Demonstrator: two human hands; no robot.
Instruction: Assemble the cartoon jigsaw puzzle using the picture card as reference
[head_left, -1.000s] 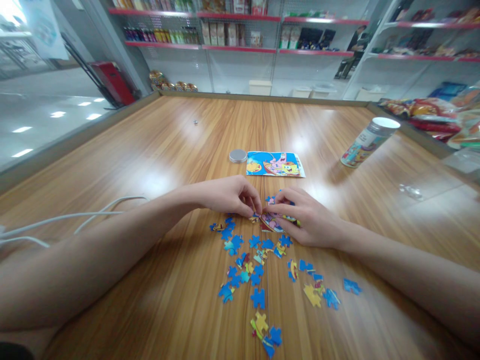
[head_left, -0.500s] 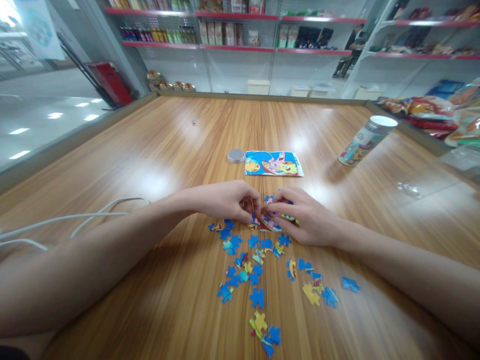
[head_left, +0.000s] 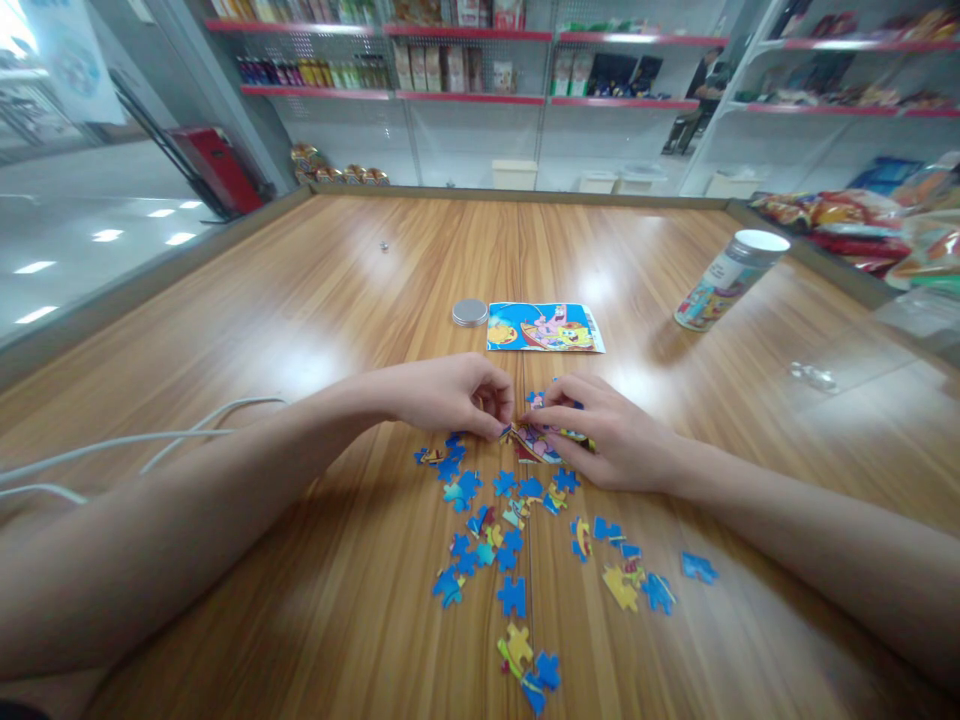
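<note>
My left hand is closed in a pinch on a small jigsaw puzzle piece, at the left edge of a partly joined puzzle. Over that joined part lies my right hand, its fingers apart and touching the pieces; it hides much of the picture. Several loose puzzle pieces, mostly blue with some yellow, are scattered nearer to me, among them a blue piece and a yellow piece. Behind my hands lies a picture card with cartoon figures on blue.
A round metal lid touches or nearly touches the card's left side. A printed cylindrical can stands at the right. White cables run under or beside my left forearm. Snack bags lie past the right edge; shelves stand behind.
My left fingers have shifted slightly, and the pinched piece, tilted up before, now lies lower against the joined puzzle's left edge. My right hand stays in place.
</note>
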